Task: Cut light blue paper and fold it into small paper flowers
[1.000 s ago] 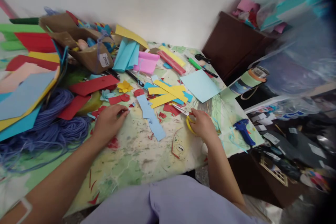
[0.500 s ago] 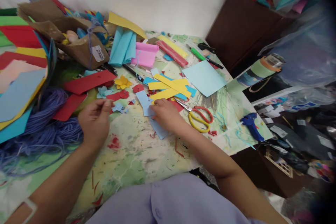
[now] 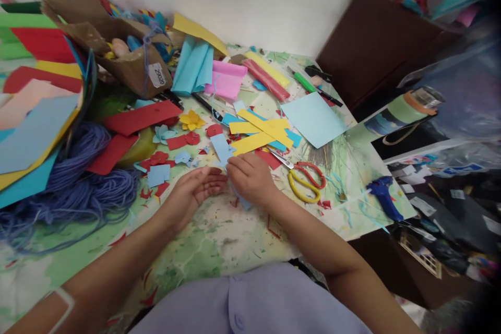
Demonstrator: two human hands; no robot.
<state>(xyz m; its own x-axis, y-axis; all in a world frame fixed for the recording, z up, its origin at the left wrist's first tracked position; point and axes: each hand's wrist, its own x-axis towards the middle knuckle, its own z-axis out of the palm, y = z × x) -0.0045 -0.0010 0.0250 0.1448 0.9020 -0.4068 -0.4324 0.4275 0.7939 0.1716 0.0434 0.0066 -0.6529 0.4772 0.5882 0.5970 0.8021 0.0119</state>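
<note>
My right hand [image 3: 250,180] is closed over a light blue paper strip [image 3: 221,149], whose ends show above and below the fingers. Beside it, my left hand [image 3: 199,188] has its fingers stretched towards the right fingertips, palm partly showing and holding nothing I can see. Left of the hands lie a small light blue paper square [image 3: 158,176], a red paper flower [image 3: 158,159] and a yellow paper flower [image 3: 192,120]. Yellow paper strips [image 3: 266,128] cross over blue ones just beyond my right hand. Scissors [image 3: 305,181] with orange and yellow handles rest to its right.
Purple yarn [image 3: 78,193] and stacked coloured paper [image 3: 35,130] fill the left side. A brown paper bag [image 3: 129,65] stands behind. To the right are a light blue sheet [image 3: 314,119], a blue glue gun [image 3: 384,198] and a bottle [image 3: 399,115] near the table edge.
My left hand has moved right, up to my right hand, and its fingers have straightened. The light blue square and red flower now show where it was. My right hand stays on the strip.
</note>
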